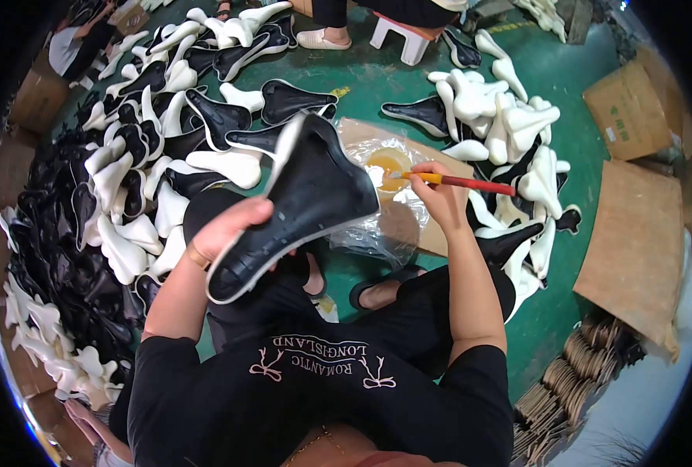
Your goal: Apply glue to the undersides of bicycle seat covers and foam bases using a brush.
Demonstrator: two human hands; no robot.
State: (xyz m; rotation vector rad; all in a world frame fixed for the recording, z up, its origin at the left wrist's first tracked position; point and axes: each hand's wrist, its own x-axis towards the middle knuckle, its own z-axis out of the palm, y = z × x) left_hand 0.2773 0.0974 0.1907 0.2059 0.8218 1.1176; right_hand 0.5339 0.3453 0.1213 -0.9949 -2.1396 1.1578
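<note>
A bicycle saddle (307,183) is gripped in my left hand (233,226), its black hollow underside facing up and a pale rim around it. The thumb lies over the saddle's narrow part; the other fingers are mostly hidden beneath. My right hand (439,194) pinches a brush (470,184) with a red and yellow handle. Its tip is over a bowl of yellowish liquid (388,165), and I cannot tell whether it touches the liquid. Clear plastic film (361,237) surrounds the bowl on a cardboard sheet (435,241), just beyond the saddle's wide end.
White and black saddle parts (225,167) lie heaped to the left, with another pile (509,117) to the right. Black covers (58,257) are mounded at far left. Cardboard boxes (630,109) stand at right. A person sits on a white stool (400,39) ahead.
</note>
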